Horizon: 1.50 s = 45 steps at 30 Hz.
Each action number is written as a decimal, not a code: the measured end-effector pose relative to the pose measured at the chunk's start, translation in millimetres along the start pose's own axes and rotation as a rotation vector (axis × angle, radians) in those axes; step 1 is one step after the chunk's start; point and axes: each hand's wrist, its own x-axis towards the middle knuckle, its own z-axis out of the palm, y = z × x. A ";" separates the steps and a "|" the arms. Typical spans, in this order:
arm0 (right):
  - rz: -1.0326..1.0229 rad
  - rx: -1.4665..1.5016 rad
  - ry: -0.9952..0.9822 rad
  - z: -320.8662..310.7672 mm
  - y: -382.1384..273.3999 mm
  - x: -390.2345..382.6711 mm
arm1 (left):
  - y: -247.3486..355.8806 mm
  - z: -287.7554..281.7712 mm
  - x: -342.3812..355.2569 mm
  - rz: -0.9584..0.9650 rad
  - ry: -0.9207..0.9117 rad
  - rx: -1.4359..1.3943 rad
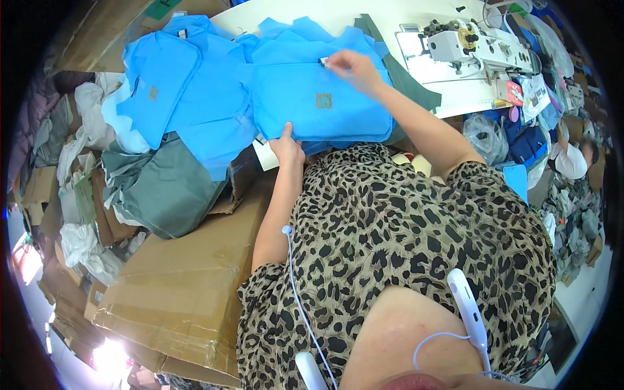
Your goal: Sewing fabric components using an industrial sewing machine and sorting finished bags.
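Blue rectangular fabric panel (292,97) lies at the white surface's (455,94) near edge, left hand (287,149) gripping it, right hand (354,69) seemingly pinching a small white tag (323,62); tugging hard could skew the panel

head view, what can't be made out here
All in the head view:
Left hand: fingers beyond the thumb mostly hidden under the blue piece.
Right hand: blurred, so its grip on the small black-and-white tag is unclear.
Co-worker at far right: too small to tell what they handle.
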 end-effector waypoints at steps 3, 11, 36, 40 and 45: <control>-0.136 -0.179 -0.081 9.0 2.7 -18.0 | -0.9 1.6 2.4 0.002 -0.006 -0.034; -0.313 -0.285 0.022 21.9 9.9 -25.8 | -4.1 -1.6 5.5 0.009 -0.007 -0.036; -0.231 -0.384 -0.216 5.2 15.6 -29.4 | 259.6 -15.8 218.2 -0.055 0.330 -0.523; -0.247 -0.316 -0.250 18.8 2.4 -21.1 | 285.8 -67.6 234.3 0.232 0.153 -0.656; -0.168 -0.336 -0.217 5.0 15.1 -25.2 | 253.8 -33.1 131.5 0.447 -0.455 -0.583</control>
